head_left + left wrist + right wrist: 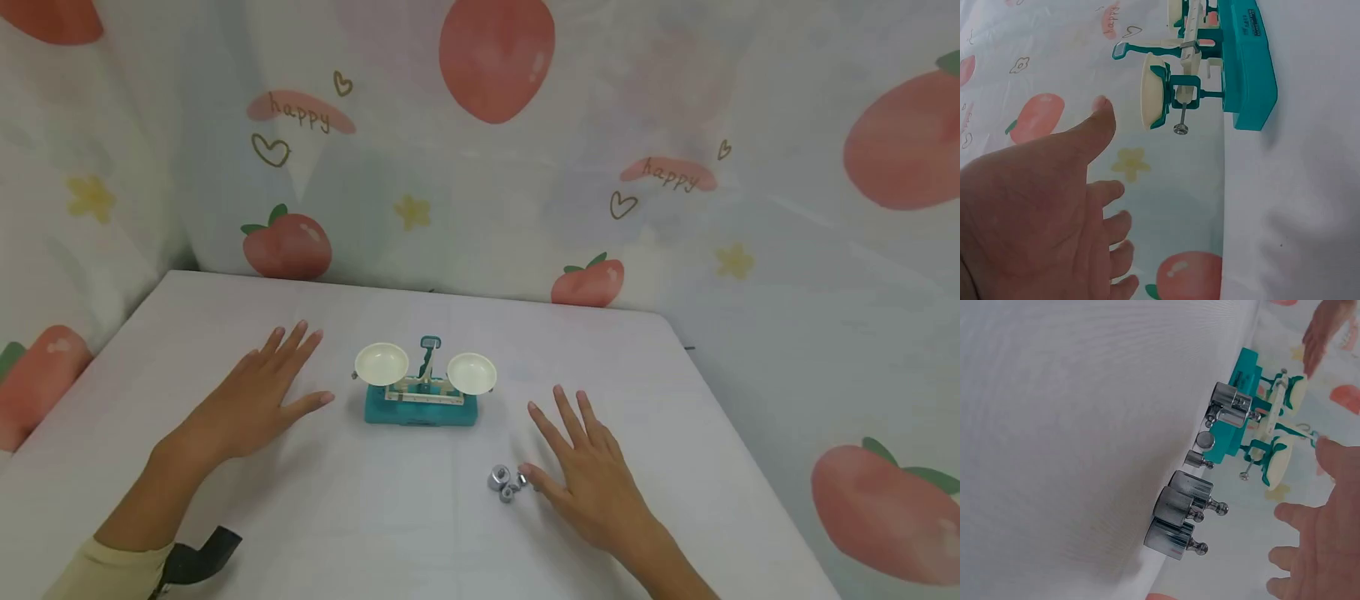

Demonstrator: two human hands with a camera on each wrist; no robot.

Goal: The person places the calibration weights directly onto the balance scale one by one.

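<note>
At the middle of the head view, balance scale (422,413) | lower centre, metal weights (498,479) near right hand (592,479) | left hand (251,402) at left; both spread open, gripping nothing | probably a weight is best pinched by its knob (1201,548), without bumping the pans (382,365)

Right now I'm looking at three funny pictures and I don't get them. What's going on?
You're seeing a person's left hand and right hand, both bare. The widest picture comes from a camera worn on the head, looking forward and down. The other two come from cameras on the wrists, one each, so things look tipped sideways. On the white table stands a little blue-green balance scale with two pale dishes. Some shiny metal weights are close to the right thumb. Neither hand is holding anything.
</note>
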